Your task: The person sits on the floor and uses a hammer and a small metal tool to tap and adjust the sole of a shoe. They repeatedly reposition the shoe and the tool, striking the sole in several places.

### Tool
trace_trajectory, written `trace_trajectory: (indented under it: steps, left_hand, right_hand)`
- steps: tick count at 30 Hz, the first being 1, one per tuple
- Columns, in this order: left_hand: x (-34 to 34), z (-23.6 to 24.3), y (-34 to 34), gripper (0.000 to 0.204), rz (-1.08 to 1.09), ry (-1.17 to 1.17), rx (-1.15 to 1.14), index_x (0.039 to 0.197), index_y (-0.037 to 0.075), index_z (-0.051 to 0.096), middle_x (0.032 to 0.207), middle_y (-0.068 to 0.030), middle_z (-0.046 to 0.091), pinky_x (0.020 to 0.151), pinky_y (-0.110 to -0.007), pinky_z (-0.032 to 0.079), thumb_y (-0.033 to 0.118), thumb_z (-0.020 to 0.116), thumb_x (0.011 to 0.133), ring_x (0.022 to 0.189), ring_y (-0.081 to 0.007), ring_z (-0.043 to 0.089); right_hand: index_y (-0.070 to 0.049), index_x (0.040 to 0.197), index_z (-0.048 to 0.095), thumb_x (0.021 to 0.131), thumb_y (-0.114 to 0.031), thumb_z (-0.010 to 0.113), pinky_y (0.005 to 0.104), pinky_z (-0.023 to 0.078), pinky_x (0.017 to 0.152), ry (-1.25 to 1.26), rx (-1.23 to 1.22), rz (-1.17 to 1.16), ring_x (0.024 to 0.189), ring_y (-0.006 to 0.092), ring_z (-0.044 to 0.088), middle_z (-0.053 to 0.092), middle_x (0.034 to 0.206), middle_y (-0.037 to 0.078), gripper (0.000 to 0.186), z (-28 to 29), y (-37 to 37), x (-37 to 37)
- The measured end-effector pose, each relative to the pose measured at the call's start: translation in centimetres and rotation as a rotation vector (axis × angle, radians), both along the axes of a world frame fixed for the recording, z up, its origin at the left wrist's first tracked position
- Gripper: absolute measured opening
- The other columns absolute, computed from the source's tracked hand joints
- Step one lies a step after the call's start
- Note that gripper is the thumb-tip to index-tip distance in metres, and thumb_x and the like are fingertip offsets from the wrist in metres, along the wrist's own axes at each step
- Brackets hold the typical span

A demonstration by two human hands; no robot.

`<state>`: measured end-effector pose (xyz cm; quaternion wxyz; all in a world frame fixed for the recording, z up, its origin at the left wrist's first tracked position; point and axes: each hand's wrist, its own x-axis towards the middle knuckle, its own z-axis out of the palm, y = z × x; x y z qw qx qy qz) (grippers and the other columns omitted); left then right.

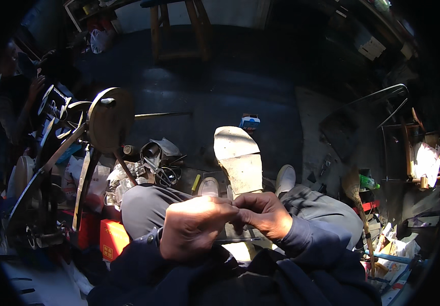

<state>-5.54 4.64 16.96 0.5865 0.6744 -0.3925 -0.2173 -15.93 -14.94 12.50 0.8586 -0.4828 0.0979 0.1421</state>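
Head view: left hand [192,227] and right hand [263,214] meet at lower centre over lap, fingers pinched narrow on something small, hidden. Thin metal rod [237,239] just beneath. Likely light, stiff, easily dropped; fingertip pinch suits.

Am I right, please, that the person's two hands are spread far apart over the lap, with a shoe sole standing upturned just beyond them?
Not quite: the head view shows the left hand and the right hand brought together, fingertips meeting over the lap, not spread apart. The rest holds: a pale shoe sole stands upturned just beyond them.
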Motion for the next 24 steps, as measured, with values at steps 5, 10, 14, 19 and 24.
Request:
trace_trajectory:
  steps: [5, 10, 14, 19, 24]
  left_hand:
    - [-3.8, -3.0, -0.6, 0.020, 0.155, 0.259, 0.004, 0.102, -0.005, 0.076, 0.105, -0.0168, 0.076, 0.086, -0.031, 0.059, -0.016, 0.067, 0.088, 0.096, -0.0221, 0.074]
    - [-3.8, -5.3, -1.5, 0.012, 0.188, 0.320, -0.099, 0.108, -0.005, 0.068, 0.107, -0.0157, 0.074, 0.090, -0.031, 0.058, -0.010, 0.063, 0.098, 0.097, -0.0208, 0.073]
    - [-2.7, -6.6, -3.4, 0.009, 0.304, 0.388, -0.283, 0.112, -0.003, 0.060, 0.104, -0.0138, 0.072, 0.090, -0.034, 0.059, -0.006, 0.057, 0.104, 0.097, -0.0220, 0.074]
    - [-0.2, -8.3, -4.4, 0.016, 0.447, 0.333, -0.312, 0.117, 0.000, 0.059, 0.103, -0.0126, 0.071, 0.085, -0.033, 0.057, -0.007, 0.053, 0.104, 0.093, -0.0220, 0.073]
    - [0.6, -9.4, -5.1, 0.021, 0.485, 0.230, -0.237, 0.120, 0.001, 0.059, 0.106, -0.0113, 0.071, 0.086, -0.030, 0.055, -0.008, 0.053, 0.103, 0.098, -0.0186, 0.072]
  right_hand:
    - [0.005, 0.115, 0.070, 0.102, -0.011, 0.068, 0.0326, 0.058, 0.072, 0.124, 0.158, -0.117, 0.078, 0.0191, 0.070, 0.071, 0.092, 0.012, 0.021, -2.1, 0.8, -2.9]
    - [0.006, 0.118, 0.070, 0.102, -0.009, 0.065, 0.0329, 0.059, 0.071, 0.173, 0.171, -0.154, 0.077, 0.0199, 0.070, 0.071, 0.092, 0.013, 0.023, -1.5, -0.3, -3.2]
    - [0.006, 0.115, 0.071, 0.102, -0.012, 0.066, 0.0275, 0.056, 0.067, 0.065, -0.081, -0.248, 0.073, 0.0126, 0.066, 0.070, 0.089, 0.008, 0.022, -1.7, -2.5, -2.4]
    - [-0.004, 0.110, 0.070, 0.100, -0.016, 0.071, 0.0220, 0.048, 0.057, 0.034, -0.460, -0.534, 0.067, 0.0063, 0.060, 0.067, 0.086, 0.001, 0.015, -6.9, -6.0, 0.3]
    - [-0.002, 0.114, 0.070, 0.093, -0.031, 0.081, 0.0316, 0.056, 0.084, 0.261, -0.598, -0.544, 0.095, 0.0165, 0.068, 0.073, 0.105, 0.009, 0.037, -11.6, -7.9, 4.3]
